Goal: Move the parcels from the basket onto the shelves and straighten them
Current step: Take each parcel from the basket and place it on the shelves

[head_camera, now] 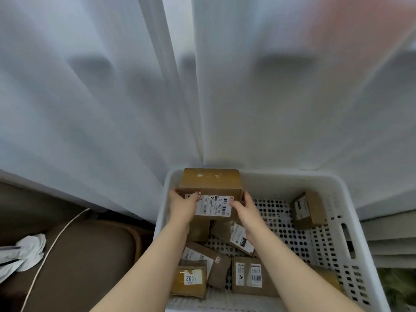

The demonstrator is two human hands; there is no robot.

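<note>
curtain (101, 86): white, hanging in long folds across the whole upper view, down to the far rim of the basket.
basket (337, 239): white plastic with a perforated floor and walls and a handle slot in the right wall; low in the view, centre to right, against the curtain.
cushion (90, 262): brown and padded, just left of the basket.
big parcel (210, 183): brown cardboard box, largest of the lot, at the basket's far left corner, white barcode label on the face turned to the camera; held at both ends; whether lifted clear of the parcels below, cannot tell.
two-label parcel (249, 274): brown, flat on the near floor of the basket, between the two forearms.
tilted parcel (307, 209): small brown box leaning at the far right wall, well apart from the others.
middle parcel (236, 235): brown, label up, askew just below the big parcel.
taped parcel (190, 279): yellowish, label reading 1002 upside down, at the near left, overlapping a flat brown parcel (219, 266).
left hand (183, 204): clasps the left end of the big parcel, fingers curled round the edge, thumb across the label corner.
right hand (246, 207): clasps the right end, fingers curled against the side, thumb on the label face.
cloth (27, 253): white, crumpled, on the cushion's left edge.
cable (56, 239): thin, white, curving across the cushion.
</note>
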